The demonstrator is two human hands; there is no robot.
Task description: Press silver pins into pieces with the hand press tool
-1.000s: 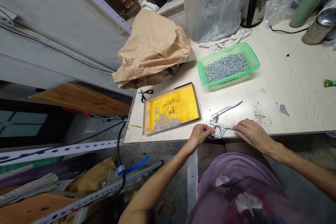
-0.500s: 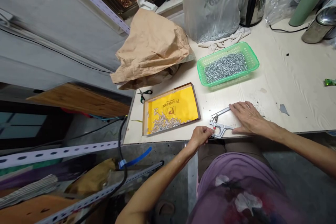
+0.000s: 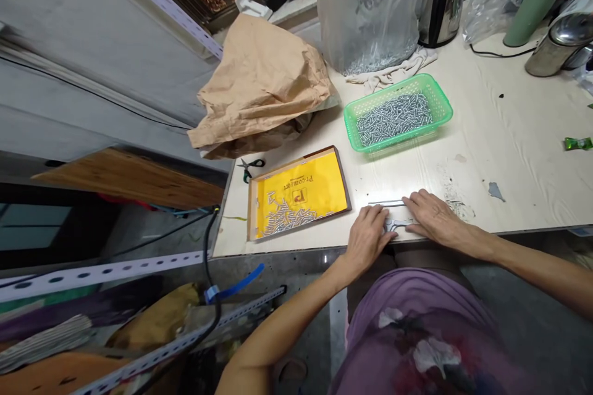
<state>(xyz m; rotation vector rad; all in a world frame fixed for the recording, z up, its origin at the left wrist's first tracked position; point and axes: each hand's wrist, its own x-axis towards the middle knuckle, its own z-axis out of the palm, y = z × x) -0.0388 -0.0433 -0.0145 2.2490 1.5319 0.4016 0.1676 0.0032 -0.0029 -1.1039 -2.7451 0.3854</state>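
A grey metal pliers-like tool [image 3: 397, 223] lies at the front edge of the table, its two long arms pointing right. My right hand [image 3: 435, 220] grips the handle ends, thumb on the lower one and fingers on the upper one. My left hand [image 3: 367, 239] closes over the tool's other end, fingers above and thumb below, hiding the head. Left of it is a shallow tray [image 3: 348, 188] with a yellow lining and a heap of small metal pins [image 3: 290, 219].
A green basket [image 3: 398, 142] of similar metal pins stands farther back. Behind are a crumpled brown paper bag [image 3: 264, 86], a large clear plastic bag [image 3: 370, 12] and a steel kettle [image 3: 442, 3]. Scissors [image 3: 250, 166] lie by the tray; a green wrapper [image 3: 577, 144] is far right.
My left hand has gone from pinching near the tool's lower head to covering the head. The tool's upper arm now lies more level. My right hand stays on the handles.
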